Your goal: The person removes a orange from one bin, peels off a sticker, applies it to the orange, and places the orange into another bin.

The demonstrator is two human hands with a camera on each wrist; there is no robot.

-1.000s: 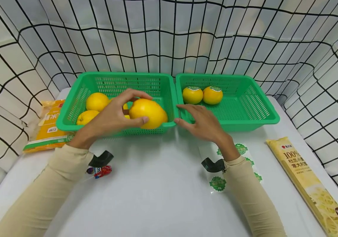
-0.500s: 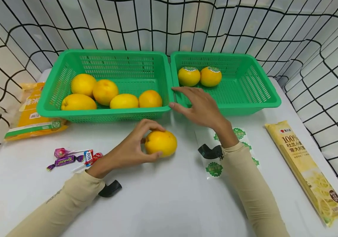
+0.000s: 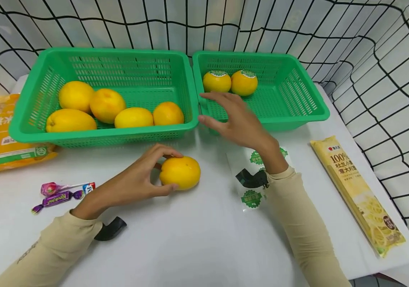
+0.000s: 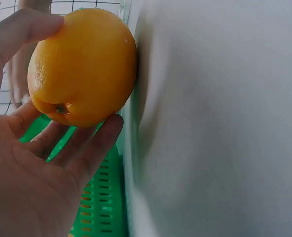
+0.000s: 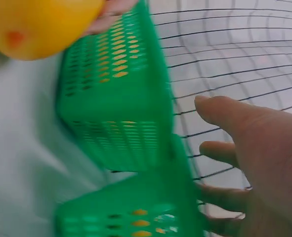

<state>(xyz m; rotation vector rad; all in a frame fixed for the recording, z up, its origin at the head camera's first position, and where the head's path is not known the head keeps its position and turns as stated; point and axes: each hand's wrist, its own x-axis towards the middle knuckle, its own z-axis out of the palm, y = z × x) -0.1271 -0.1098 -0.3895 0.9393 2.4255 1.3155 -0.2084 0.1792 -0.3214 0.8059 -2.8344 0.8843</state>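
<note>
Orange (image 3: 180, 173) at mid-frame, pinched by the left hand (image 3: 134, 181), rests on the table (image 3: 204, 247), the right hand (image 3: 240, 121) spread over the green basket (image 3: 299, 119) at upper right; placing it seems the step in hand, the next move likely needing the sticker sheet (image 3: 251, 198).

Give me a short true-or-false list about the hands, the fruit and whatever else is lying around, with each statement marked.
1. The left hand holds a fruit. True.
2. The right hand grips a fruit too. False: the right hand holds no fruit.
3. Two stickered fruits sit in the right basket. True.
4. Nothing lies in the left basket. False: five loose fruits lie there.
5. The candies are inside a basket. False: the candies lie on the table.
</note>
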